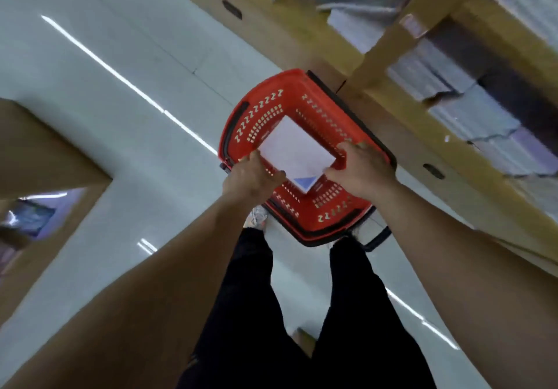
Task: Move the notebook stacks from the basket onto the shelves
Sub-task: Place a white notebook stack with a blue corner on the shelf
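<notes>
A red plastic basket [305,92] with black handles stands on the white floor beside the wooden shelves [389,47]. Inside it lies a white notebook stack [294,150] with a blue triangle at its near corner. My left hand [252,177] grips the stack's left edge and my right hand [360,169] grips its right edge, both reaching down into the basket. Whether the stack is lifted off the basket floor cannot be told.
The shelves on the right hold rows of stacked notebooks [471,116]. Another wooden unit [45,153] stands at the left. My legs in black trousers [302,313] stand just behind the basket. White tiled floor [120,56] stretches to the left.
</notes>
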{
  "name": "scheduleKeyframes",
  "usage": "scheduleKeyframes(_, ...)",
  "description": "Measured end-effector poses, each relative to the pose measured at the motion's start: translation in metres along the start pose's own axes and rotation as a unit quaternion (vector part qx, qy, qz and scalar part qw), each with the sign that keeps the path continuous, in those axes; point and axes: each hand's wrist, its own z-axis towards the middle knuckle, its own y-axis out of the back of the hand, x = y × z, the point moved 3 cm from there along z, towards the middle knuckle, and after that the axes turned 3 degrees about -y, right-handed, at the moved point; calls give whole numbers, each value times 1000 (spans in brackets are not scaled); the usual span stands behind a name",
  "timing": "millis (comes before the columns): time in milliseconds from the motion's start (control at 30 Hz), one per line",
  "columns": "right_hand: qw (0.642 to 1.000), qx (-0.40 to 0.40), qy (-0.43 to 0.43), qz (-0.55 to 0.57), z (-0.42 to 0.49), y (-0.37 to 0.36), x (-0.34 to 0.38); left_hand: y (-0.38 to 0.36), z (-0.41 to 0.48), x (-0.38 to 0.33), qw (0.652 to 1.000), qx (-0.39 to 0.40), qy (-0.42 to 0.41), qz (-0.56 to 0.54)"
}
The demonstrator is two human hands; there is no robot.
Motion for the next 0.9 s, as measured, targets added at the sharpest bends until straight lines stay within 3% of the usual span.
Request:
scheduleKeyframes(167, 995, 28, 76, -61, 115, -57, -21, -105, 71, 16, 995, -17, 60, -71)
scheduleKeyframes(333, 970, 44, 120, -205, 219, -124, -72, -208, 148, 36, 985, -12, 130, -110)
scheduleKeyframes(500, 945, 42, 167, -278, 296, -179, -91, -264, 206, 55, 937, -48, 240, -250)
scheduleKeyframes(767, 968, 43, 151, -197, 368, -219, -80, -311, 255, 70, 872, -137, 279, -379)
scheduleKeyframes(900, 990, 56, 114, -62, 381, -234, -79, -318, 262, 69, 841, -175, 291, -420)
